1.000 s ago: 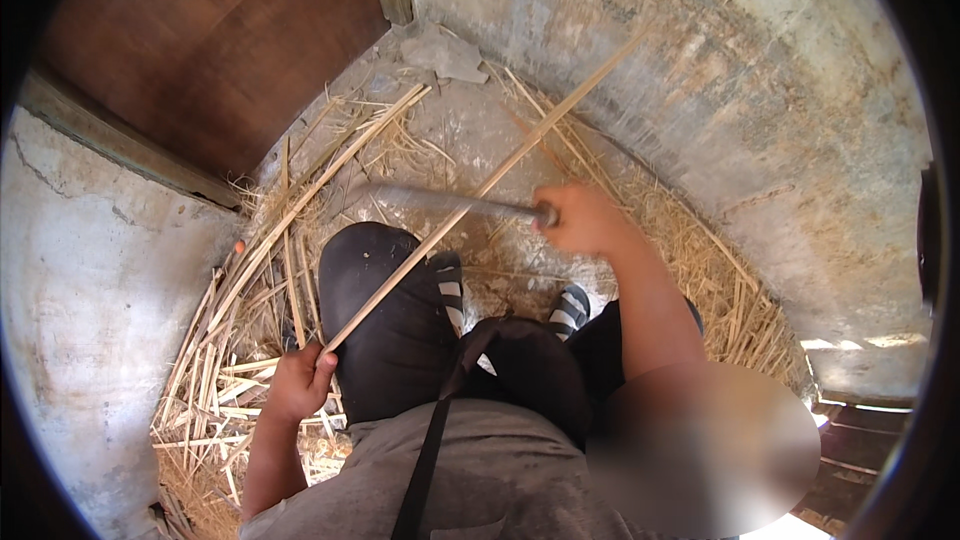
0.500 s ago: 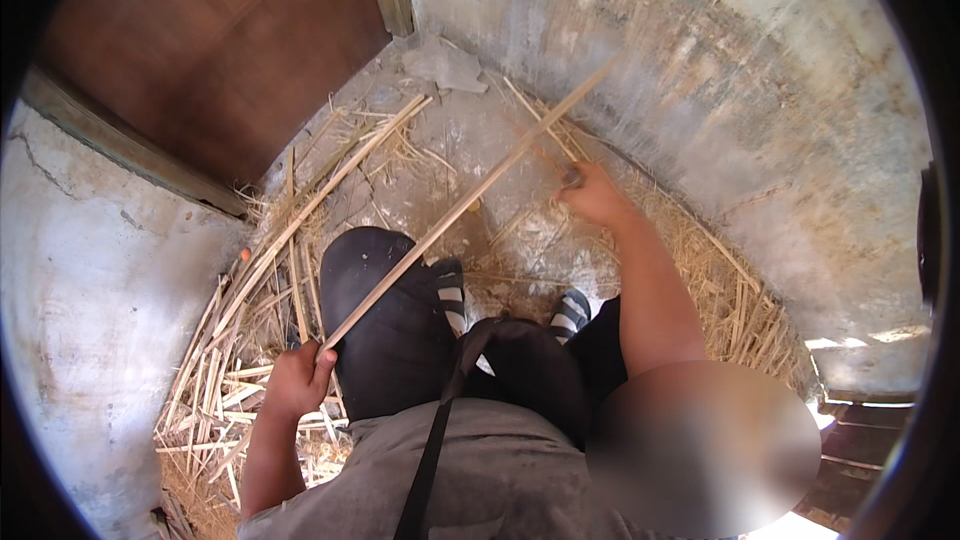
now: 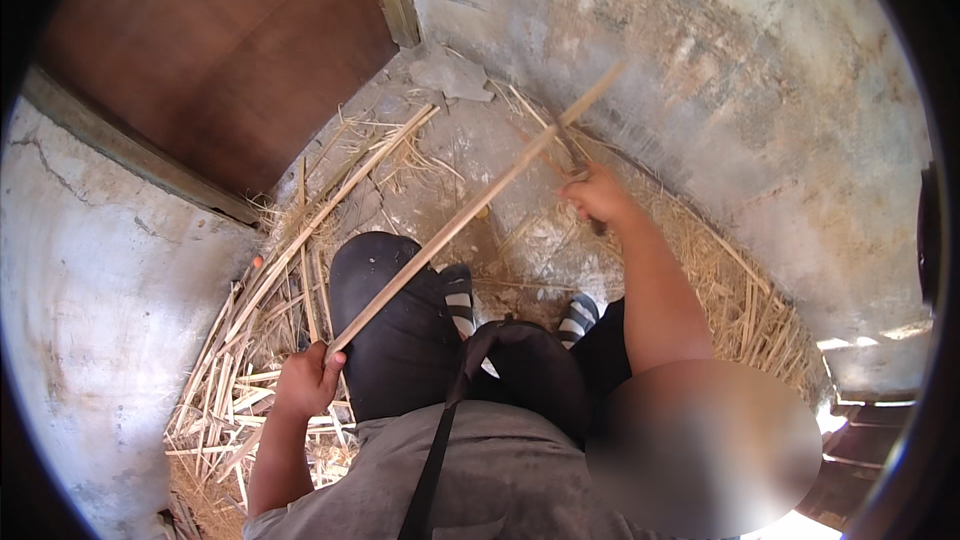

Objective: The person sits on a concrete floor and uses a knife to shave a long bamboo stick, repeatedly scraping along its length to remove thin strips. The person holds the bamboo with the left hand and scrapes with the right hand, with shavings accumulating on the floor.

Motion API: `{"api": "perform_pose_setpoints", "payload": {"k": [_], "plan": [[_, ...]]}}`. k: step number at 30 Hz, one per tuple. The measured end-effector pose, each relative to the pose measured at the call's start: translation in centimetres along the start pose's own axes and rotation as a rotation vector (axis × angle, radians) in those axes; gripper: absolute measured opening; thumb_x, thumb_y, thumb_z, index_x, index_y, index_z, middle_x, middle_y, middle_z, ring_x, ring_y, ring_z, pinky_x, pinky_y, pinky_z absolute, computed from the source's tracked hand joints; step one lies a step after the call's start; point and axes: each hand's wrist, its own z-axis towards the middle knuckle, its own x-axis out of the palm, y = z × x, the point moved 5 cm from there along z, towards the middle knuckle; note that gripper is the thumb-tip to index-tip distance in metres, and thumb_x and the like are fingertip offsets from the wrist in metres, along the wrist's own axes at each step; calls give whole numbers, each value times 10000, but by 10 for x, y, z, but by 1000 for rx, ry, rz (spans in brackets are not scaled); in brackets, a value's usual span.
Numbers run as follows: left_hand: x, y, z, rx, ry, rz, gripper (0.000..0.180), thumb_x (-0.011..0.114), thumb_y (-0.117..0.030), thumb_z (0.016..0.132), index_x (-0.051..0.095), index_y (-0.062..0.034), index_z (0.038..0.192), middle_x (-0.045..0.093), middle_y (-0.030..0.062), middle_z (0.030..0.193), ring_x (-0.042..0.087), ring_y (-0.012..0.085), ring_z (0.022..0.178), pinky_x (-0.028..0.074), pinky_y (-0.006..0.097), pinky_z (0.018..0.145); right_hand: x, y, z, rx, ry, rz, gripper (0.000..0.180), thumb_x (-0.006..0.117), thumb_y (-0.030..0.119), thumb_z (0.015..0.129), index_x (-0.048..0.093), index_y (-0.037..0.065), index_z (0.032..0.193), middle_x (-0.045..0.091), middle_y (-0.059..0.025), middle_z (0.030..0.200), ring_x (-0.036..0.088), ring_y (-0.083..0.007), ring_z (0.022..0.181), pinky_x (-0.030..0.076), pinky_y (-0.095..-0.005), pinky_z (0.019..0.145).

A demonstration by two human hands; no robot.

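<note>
My left hand (image 3: 305,380) grips the near end of a long pale cane stick (image 3: 450,230), which slants up and to the right over my dark-trousered knee (image 3: 390,330). My right hand (image 3: 600,198) is up by the stick's far end, closed on a knife (image 3: 578,162). Its dark handle pokes out below my fist. The blurred blade lies against the stick near the tip. Both forearms come in from the lower edge.
Split cane strips and straw (image 3: 250,380) lie heaped on the concrete floor at left, with more straw (image 3: 745,310) at right. A brown wooden door (image 3: 220,50) stands at upper left and rough plastered walls (image 3: 760,90) curve around. My striped footwear (image 3: 460,300) rests on the floor.
My right hand has slid the knife outward along the stick, from its middle to near its far tip. The left hand has kept its hold.
</note>
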Motion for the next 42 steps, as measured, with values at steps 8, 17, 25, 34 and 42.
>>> {"api": "perform_pose_setpoints", "payload": {"k": [8, 17, 25, 34, 42], "plan": [[-4, -4, 3, -40, 57, -36, 565, 571, -500, 1024, 542, 0, 761, 560, 248, 602, 601, 495, 613, 463, 507, 553, 48, 58, -44, -448, 103, -420, 445, 711, 206, 747, 711, 28, 1155, 722, -232, 1085, 698, -422, 972, 560, -493, 865], [3, 1, 4, -48, 41, -96, 561, 562, -481, 1033, 552, 15, 773, 572, 259, 638, 604, 481, 629, 467, 496, 571, 12, 20, -8, -182, -39, -127, 431, 738, 275, 803, 719, 94, 1194, 717, -232, 1103, 679, -417, 1059, 548, -486, 915], [-11, -6, 6, -69, 153, -71, 590, 512, -503, 1055, 563, 19, 786, 572, 248, 635, 602, 477, 635, 465, 498, 593, 57, 83, -60, -428, 183, -512, 482, 729, 263, 783, 702, 98, 1234, 704, -220, 1151, 672, -395, 1082, 538, -472, 927], [-16, -2, 9, -160, 250, -81, 650, 465, -560, 1058, 621, 36, 851, 623, 245, 691, 632, 436, 682, 498, 493, 664, 56, 41, -19, -327, 41, -356, 495, 658, 208, 781, 715, 167, 1272, 727, -177, 1163, 666, -412, 1112, 543, -455, 969], [-10, -13, 14, -77, 167, -49, 545, 519, -473, 1060, 618, 30, 878, 622, 247, 686, 630, 456, 664, 495, 477, 628, 62, 33, -10, -362, 199, -350, 342, 695, 232, 747, 745, 60, 1038, 727, -207, 1023, 680, -429, 996, 542, -499, 877]]}}
